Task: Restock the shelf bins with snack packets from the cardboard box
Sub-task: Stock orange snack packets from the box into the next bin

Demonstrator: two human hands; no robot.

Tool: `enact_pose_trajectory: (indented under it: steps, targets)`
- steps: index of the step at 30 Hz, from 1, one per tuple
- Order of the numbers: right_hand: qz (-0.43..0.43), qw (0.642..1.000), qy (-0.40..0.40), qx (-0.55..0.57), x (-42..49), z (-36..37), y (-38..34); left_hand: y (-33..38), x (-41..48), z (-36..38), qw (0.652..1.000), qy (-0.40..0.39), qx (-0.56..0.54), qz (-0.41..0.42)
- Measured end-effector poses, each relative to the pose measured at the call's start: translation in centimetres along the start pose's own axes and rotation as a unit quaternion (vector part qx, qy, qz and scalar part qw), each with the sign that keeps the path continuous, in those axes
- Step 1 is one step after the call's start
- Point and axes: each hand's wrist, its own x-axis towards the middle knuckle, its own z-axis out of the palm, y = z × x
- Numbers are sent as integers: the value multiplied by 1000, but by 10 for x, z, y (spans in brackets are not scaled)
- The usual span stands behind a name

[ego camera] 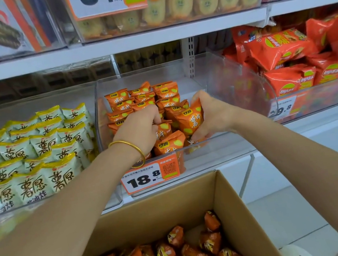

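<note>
Glossy foil-like orange packets (189,120) sit in a clear smooth plastic bin (209,69); the cardboard box (171,203) looks matt brown.

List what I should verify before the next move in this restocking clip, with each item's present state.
1. Right hand grips an orange packet inside the middle bin: ok.
2. Left hand free of packets: cannot tell, its fingers curl among them.
3. Room left in the bin: ok, its right side is bare.
4. Cardboard box has stock left: ok.
5. Price tag readable: ok.
</note>
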Motion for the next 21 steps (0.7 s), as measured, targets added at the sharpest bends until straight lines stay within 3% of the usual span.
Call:
enact_pose_trajectory:
  steps: [3, 6, 9, 13, 21]
  targets:
    - [52, 998, -26, 13, -1, -3, -2, -1, 3, -2, 1000, 10, -1, 4]
    - [70, 998, -5, -10, 3, 1, -9, -4, 7, -4, 1000, 12, -2, 18]
    - [64, 995, 12, -73, 5, 16, -14, -7, 6, -3, 1000, 10, -13, 26]
    - [69, 996, -21, -60, -2, 10, -19, -6, 3, -3, 1000, -9, -18, 20]
    - [16, 995, 6, -103, -9, 15, -26, -5, 5, -5, 1000, -19, -7, 15]
